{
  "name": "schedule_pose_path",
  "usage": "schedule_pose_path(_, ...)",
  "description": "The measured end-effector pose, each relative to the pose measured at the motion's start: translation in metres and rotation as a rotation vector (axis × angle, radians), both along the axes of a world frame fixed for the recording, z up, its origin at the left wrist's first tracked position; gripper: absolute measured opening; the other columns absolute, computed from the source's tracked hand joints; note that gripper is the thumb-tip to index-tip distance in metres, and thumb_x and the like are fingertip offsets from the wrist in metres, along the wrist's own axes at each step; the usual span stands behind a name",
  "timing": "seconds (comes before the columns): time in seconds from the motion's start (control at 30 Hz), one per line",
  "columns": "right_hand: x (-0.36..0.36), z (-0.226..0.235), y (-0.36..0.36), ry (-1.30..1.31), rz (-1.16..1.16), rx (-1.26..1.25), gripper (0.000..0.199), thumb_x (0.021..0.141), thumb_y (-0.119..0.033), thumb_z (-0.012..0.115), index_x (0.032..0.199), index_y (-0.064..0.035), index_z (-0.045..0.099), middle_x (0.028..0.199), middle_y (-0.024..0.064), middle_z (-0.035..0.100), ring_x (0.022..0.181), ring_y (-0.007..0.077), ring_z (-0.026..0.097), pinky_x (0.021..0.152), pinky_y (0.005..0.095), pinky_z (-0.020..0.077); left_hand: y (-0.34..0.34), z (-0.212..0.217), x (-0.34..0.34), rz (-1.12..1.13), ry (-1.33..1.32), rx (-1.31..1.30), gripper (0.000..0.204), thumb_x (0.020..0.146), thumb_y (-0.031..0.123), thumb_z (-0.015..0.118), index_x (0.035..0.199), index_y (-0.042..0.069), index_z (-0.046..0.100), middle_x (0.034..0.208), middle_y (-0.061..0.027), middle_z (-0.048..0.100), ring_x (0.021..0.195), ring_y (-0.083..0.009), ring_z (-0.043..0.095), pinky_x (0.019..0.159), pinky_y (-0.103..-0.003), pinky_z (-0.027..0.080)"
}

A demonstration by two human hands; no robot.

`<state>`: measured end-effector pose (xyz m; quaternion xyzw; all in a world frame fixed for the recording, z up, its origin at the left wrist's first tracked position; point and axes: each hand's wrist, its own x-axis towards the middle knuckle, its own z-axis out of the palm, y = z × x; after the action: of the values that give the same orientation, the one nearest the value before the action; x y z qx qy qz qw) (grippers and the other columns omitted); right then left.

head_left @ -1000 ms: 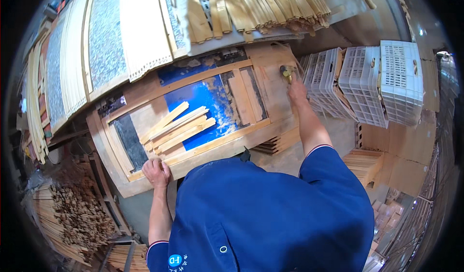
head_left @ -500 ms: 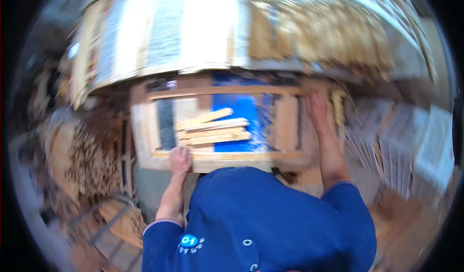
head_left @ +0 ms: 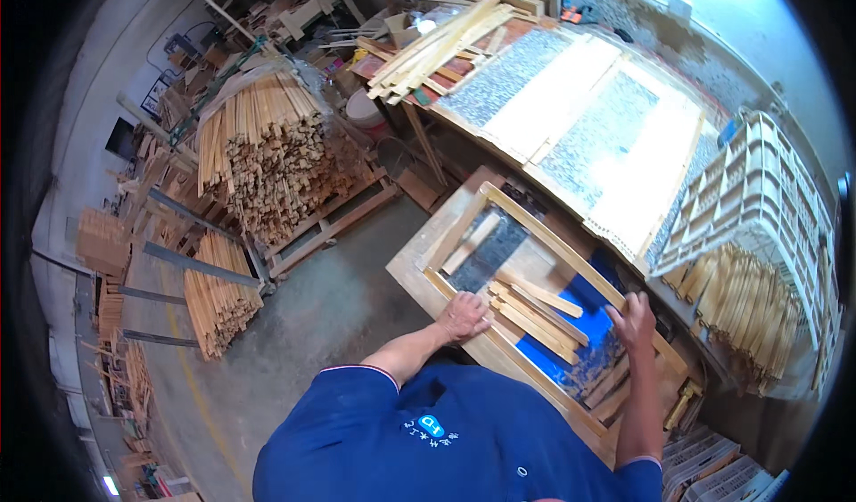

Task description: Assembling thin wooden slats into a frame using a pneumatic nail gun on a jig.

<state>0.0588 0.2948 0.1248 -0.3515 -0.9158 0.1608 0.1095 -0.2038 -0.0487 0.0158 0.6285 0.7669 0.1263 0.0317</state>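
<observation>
A rectangular wooden frame [head_left: 555,240] lies on a low wooden bench in front of me, tilted across the view. My left hand [head_left: 465,317] is on its near rail, fingers curled over the wood. On the far rail, toward the right end, my right hand [head_left: 633,322] has its fingers bent around the edge. Several short wooden strips [head_left: 539,316] lie loosely bunched inside the frame between my hands. Beneath them is a blue surface [head_left: 546,356] with wood shavings; a dark panel [head_left: 496,251] shows at the left end.
Beyond the bench stands a table with pale boards [head_left: 563,87] and a pile of long strips [head_left: 441,49]. A white plastic crate [head_left: 744,190] and bundled strips [head_left: 744,310] are at the right. Large strip stacks [head_left: 267,154] and a metal-barred rack [head_left: 201,266] fill the left.
The view has swung left, showing more of the workshop, and is sharper. My right hand has moved from the frame's right end onto the far rail; my left hand stays at the near rail.
</observation>
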Motion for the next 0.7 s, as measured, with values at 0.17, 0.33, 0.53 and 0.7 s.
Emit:
schedule_pose_path(0.17, 0.028, 0.075, -0.066, 0.091, -0.062, 0.125, 0.039, 0.072, -0.016, 0.084, 0.106, -0.0091, 0.068, 0.089, 0.0116, 0.058, 0.083, 0.0334, 0.064, 0.071, 0.0436, 0.0523, 0.022, 0.020, -0.028, -0.273, -0.088, -0.122, 0.051, 0.081, 0.057, 0.069, 0.087, 0.007, 0.065, 0.085, -0.0119, 0.061, 0.086, -0.0332, 0.061, 0.078, -0.047, 0.046)
schedule_pose_path(0.33, 0.056, 0.159, -0.129, 0.075, -0.185, 0.322, 0.043, 0.074, -0.021, 0.083, 0.113, -0.0113, 0.070, 0.090, 0.0102, 0.060, 0.084, 0.0313, 0.063, 0.071, 0.0441, 0.0513, 0.053, 0.074, -0.043, -0.488, -0.267, -0.247, 0.050, 0.086, 0.054, 0.069, 0.074, 0.006, 0.064, 0.081, -0.0156, 0.064, 0.081, -0.0363, 0.066, 0.069, -0.049, 0.052)
schedule_pose_path(0.53, 0.137, 0.173, -0.249, -0.018, -0.656, 0.295, 0.041, 0.076, -0.028, 0.081, 0.112, -0.0100, 0.070, 0.097, 0.0094, 0.063, 0.087, 0.0303, 0.065, 0.077, 0.0423, 0.0534, 0.084, 0.110, -0.008, -0.999, -0.060, -0.461, 0.052, 0.094, 0.059, 0.056, 0.086, 0.010, 0.070, 0.077, -0.0163, 0.071, 0.074, -0.0361, 0.071, 0.068, -0.050, 0.055)
schedule_pose_path(0.7, 0.143, 0.136, -0.372, 0.239, -1.190, 0.523, 0.045, 0.078, -0.026, 0.083, 0.114, -0.0048, 0.069, 0.108, 0.0117, 0.067, 0.098, 0.0298, 0.068, 0.087, 0.0389, 0.0548, 0.080, 0.124, 0.073, -1.317, 0.094, -0.360, 0.048, 0.094, 0.056, 0.059, 0.083, 0.011, 0.070, 0.072, -0.0115, 0.071, 0.071, -0.0315, 0.073, 0.062, -0.047, 0.055)
